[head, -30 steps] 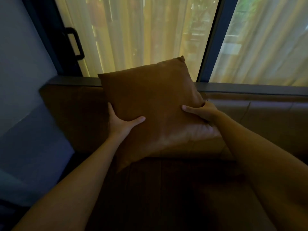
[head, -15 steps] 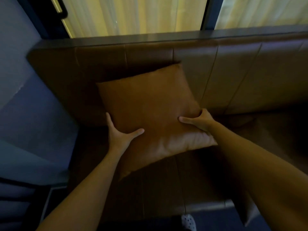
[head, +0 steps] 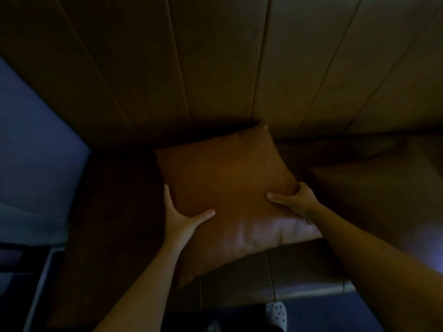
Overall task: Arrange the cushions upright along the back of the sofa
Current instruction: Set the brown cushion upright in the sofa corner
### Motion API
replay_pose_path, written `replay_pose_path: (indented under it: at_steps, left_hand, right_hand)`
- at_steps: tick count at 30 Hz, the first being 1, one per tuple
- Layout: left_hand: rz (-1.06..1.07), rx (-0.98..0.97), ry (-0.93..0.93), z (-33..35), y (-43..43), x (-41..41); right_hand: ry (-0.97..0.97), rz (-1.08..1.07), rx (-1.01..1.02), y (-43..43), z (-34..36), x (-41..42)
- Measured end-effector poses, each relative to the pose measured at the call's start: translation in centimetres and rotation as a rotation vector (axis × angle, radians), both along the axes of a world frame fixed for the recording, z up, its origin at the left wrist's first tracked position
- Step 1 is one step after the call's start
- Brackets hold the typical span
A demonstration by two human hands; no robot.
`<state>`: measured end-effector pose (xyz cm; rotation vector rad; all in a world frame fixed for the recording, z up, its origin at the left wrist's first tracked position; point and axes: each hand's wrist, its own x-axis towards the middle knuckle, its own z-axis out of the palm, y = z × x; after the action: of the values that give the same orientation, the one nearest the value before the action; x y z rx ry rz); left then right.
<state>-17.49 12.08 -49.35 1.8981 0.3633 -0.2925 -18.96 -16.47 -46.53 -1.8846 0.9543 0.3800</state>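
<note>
A square brown leather cushion (head: 225,185) sits low over the sofa seat (head: 299,276), its top corner reaching the base of the panelled brown backrest (head: 215,68). It leans toward me, tilted. My left hand (head: 182,216) grips its left edge, thumb across the front. My right hand (head: 294,201) grips its right edge, thumb on the front face. The cushion's back is hidden.
A blue-grey wall (head: 36,149) closes off the sofa's left end. The seat runs on to the right (head: 374,183) in shadow. A spotted slipper (head: 275,312) shows on the floor below the seat's front edge. The room is dim.
The cushion has come down from window height to the seat, held by both hands throughout. My view has tipped downward, so the window and curtains are out of sight.
</note>
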Motion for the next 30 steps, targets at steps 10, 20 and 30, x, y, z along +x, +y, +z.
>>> replay_pose_path:
  at_steps: [10, 20, 30]
  left_hand:
    - [-0.030, 0.058, 0.104, -4.0, -2.0, 0.0]
    - [-0.068, 0.194, 0.264, -0.3, -2.7, 0.2]
    - [-0.268, 0.189, 0.298, 12.3, -10.8, 0.0]
  right_hand:
    - [0.090, 0.032, -0.068, -2.0, -4.7, 1.5]
    - [0.065, 0.083, -0.072, -1.2, -2.8, 1.0]
    - [-0.049, 0.176, -0.046, -3.3, 8.9, 0.9]
